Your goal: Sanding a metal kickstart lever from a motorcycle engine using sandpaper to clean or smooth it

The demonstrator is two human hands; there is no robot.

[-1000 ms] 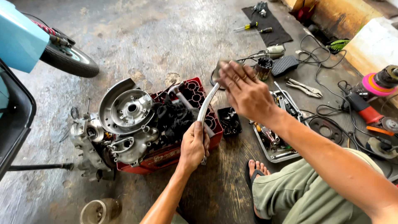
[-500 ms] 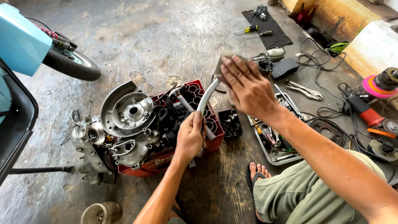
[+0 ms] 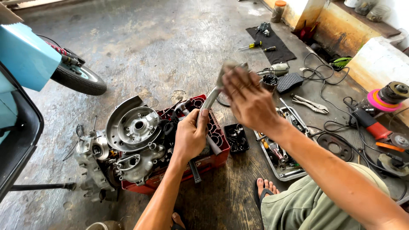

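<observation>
My left hand [image 3: 190,135] grips the lower end of a curved grey metal lever [image 3: 211,97] above the red plastic crate [image 3: 213,158]. My right hand [image 3: 249,100] covers the lever's upper end, its fingers closed over a grey pad or cloth pressed against the metal; the top of the lever is hidden under it. A bare engine casing [image 3: 128,140] with a round silver cover lies on the crate to the left of my hands.
A metal tray of tools [image 3: 279,155] and a small black box of parts [image 3: 237,137] lie right of the crate. An angle grinder [image 3: 377,113], cables, pliers [image 3: 310,103] and screwdrivers on a black mat [image 3: 272,47] lie further right. A scooter wheel [image 3: 79,79] stands at left.
Both hands have risen with the lever. My right hand has slid from the lever's side up over its top end.
</observation>
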